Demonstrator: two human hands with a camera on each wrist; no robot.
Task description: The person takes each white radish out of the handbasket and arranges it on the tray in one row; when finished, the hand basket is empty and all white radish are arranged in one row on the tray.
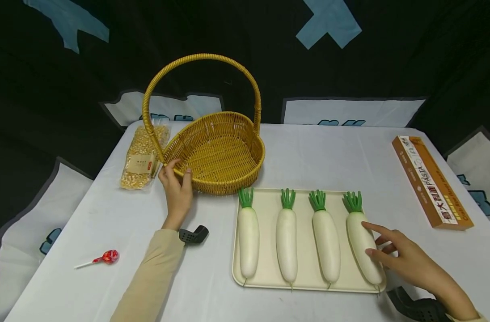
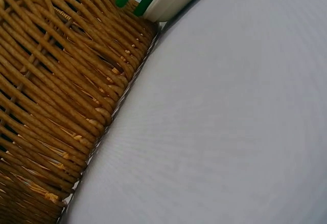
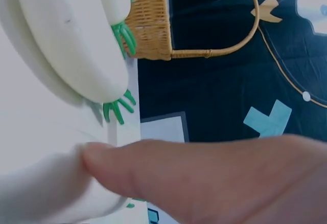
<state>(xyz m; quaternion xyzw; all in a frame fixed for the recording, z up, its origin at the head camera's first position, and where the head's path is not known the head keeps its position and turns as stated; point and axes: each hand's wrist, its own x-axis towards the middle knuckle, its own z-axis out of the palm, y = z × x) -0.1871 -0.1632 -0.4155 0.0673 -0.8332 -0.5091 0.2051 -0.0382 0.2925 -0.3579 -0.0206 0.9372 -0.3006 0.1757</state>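
My left hand (image 1: 177, 192) grips the near left rim of a wicker basket (image 1: 218, 179) with a tall arched handle; its weave fills the left of the left wrist view, where the hand is out of sight. Several white radishes with green stalks lie side by side on a cream tray (image 1: 309, 286). On the rightmost radish (image 1: 359, 241), index finger and thumb of my right hand (image 1: 410, 255) rest on the upper surface, fingers loosely bent. In the right wrist view the straight thumb (image 3: 153, 168) touches a white radish; another radish (image 3: 71, 35) lies beyond it.
A bag of yellow kernels (image 1: 138, 163) lies left of the basket. Nearer on the left is a red lollipop (image 1: 108, 256). An orange-brown pasta box (image 1: 432, 183) lies at the right. Dark cloth (image 1: 390, 58) hangs behind the white table (image 1: 309, 152).
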